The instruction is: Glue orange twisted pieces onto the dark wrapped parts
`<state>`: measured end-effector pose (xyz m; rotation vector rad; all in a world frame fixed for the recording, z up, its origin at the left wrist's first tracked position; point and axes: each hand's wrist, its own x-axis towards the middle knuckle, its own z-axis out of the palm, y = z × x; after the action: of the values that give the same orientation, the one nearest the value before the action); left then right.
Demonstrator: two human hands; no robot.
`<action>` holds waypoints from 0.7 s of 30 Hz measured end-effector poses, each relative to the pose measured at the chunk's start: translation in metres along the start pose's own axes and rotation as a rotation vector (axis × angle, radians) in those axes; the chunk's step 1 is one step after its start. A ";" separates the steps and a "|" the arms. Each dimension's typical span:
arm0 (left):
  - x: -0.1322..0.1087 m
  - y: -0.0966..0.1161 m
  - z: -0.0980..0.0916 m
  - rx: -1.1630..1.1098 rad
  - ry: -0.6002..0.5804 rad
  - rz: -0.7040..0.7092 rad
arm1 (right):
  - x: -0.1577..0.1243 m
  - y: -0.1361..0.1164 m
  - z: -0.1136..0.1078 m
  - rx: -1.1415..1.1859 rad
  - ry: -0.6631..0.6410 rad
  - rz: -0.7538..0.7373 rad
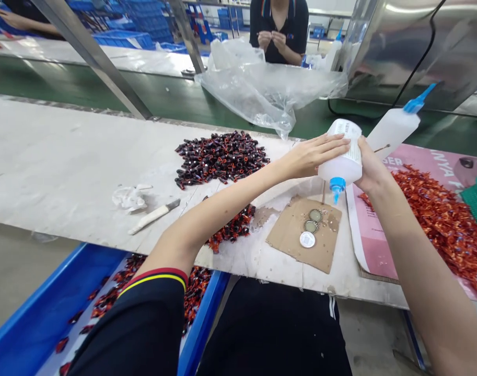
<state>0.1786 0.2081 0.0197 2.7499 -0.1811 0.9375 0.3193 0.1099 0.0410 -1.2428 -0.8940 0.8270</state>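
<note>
Worktable (58, 156) — upturned bottle (342, 168) between hands (314, 154)

The bottle (340, 169) right of centre was whitish with a blue nozzle (337, 186); the lower-left sleeve (140, 324) was dark navy, striped red and yellow

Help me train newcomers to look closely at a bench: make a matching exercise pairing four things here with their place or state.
1. Held bottle
2. Knife
3. Brown cardboard
4. Blue tray

A. Below the table edge
B. Nozzle pointing down
C. Beneath three round discs
D. Beside a crumpled white wad

Pairs: 1-B, 2-D, 3-C, 4-A
</note>
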 end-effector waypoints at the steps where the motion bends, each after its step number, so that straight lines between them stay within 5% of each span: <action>1: 0.007 -0.003 -0.006 -0.014 0.014 -0.052 | -0.002 -0.003 -0.006 -0.039 0.013 0.012; 5: 0.042 -0.011 -0.030 -0.100 0.165 -0.297 | -0.037 -0.015 -0.034 -0.243 0.095 -0.055; 10: 0.082 -0.017 -0.034 -0.119 0.313 -0.607 | -0.131 -0.004 -0.051 -0.586 0.042 -0.214; 16: 0.095 -0.019 -0.005 -0.116 0.106 -0.862 | -0.224 0.040 -0.037 -1.011 -0.151 -0.634; 21: 0.093 -0.027 0.011 -0.108 -0.003 -0.843 | -0.240 0.050 -0.025 -1.258 -0.132 -0.820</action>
<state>0.2630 0.2276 0.0634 2.3397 0.8300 0.6417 0.2369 -0.1089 -0.0370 -1.6131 -1.9820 -0.4494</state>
